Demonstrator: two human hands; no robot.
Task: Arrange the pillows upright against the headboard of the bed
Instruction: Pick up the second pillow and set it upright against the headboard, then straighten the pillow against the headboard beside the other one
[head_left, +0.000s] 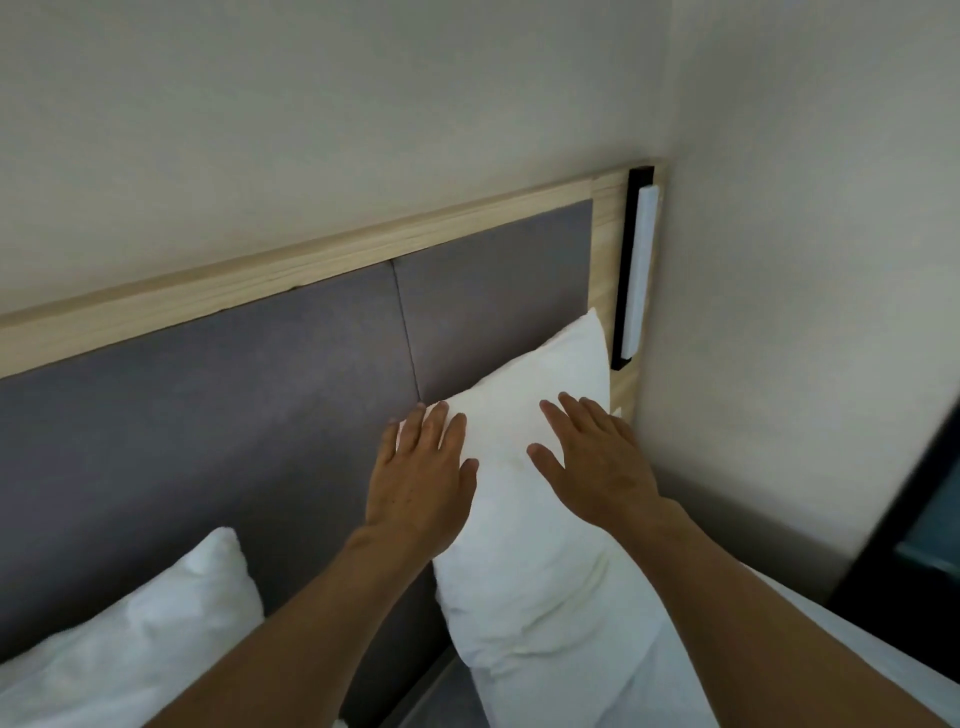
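A white pillow (524, 561) stands upright against the grey padded headboard (208, 415) at its right end. My left hand (423, 478) lies flat on the pillow's upper left edge, fingers spread. Flat on the pillow's upper right face rests my right hand (592, 457), fingers also apart. Neither hand grips anything. A second white pillow (130, 644) leans at the headboard at the lower left, partly cut off by the frame edge.
The headboard has a light wooden frame (311, 265). A black and white wall fixture (636, 270) is mounted on its right post. A cream side wall (805, 260) closes in on the right. White bedding (831, 639) and a dark object (919, 545) lie at the lower right.
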